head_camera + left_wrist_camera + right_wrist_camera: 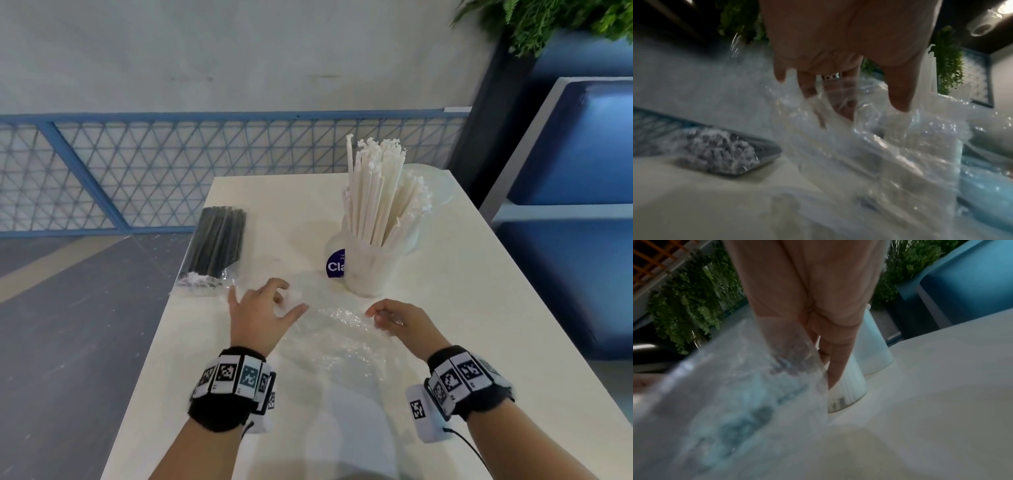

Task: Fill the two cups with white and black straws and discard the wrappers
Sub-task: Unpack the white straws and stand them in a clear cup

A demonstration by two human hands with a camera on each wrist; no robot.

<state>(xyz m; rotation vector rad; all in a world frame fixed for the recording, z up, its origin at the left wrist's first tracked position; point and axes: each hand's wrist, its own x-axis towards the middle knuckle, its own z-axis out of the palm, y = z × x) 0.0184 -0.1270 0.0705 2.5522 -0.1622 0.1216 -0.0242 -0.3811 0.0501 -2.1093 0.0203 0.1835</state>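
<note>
A clear crumpled wrapper (pixel 337 330) lies on the white table (pixel 479 308) between my hands. My left hand (pixel 291 303) hovers at its left end with spread fingers touching the plastic (pixel 890 154). My right hand (pixel 375 318) pinches the wrapper's right edge, and the film (pixel 746 394) lifts beside its fingers (pixel 834 369). Behind the wrapper stands a translucent cup (pixel 371 274) full of white straws (pixel 376 192). A second cup (pixel 435 186) stands behind it; what it holds is hidden. A sealed pack of black straws (pixel 217 245) lies at the table's left edge.
A purple round label (pixel 335 266) shows beside the filled cup. A blue mesh railing (pixel 171 164) runs past the table's far side. Blue padded seating (pixel 575 219) stands to the right, with green plants (pixel 555 20) above it. The table's left edge drops to grey floor.
</note>
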